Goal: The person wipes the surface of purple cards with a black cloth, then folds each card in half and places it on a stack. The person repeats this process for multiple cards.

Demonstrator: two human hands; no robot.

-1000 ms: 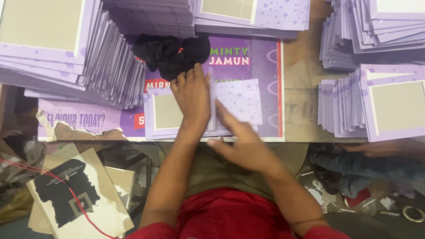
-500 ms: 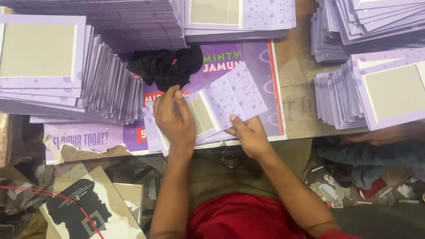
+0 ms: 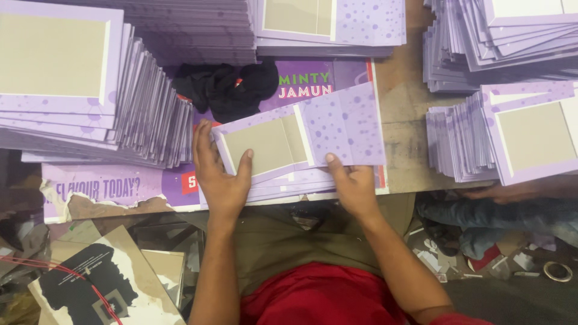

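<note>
A flat purple dotted card sheet (image 3: 337,129) with a grey-beige panel lies tilted on a small pile of the same sheets (image 3: 283,188) at the table's near edge. My left hand (image 3: 218,174) grips its left end, thumb pressed on the beige panel. My right hand (image 3: 354,183) holds its lower edge near the middle, thumb on top. A black cloth bundle (image 3: 226,89) sits just beyond the sheet.
Tall stacks of the same purple sheets stand at the left (image 3: 90,102), the back (image 3: 328,27) and the right (image 3: 512,132). A purple printed poster (image 3: 108,189) covers the table. Cardboard scraps (image 3: 102,283) and another person's legs (image 3: 481,216) are below.
The top sheet has been lifted and turned to lie tilted. My left hand moved from the middle of the pile to its left end, and my right hand slid to the lower edge.
</note>
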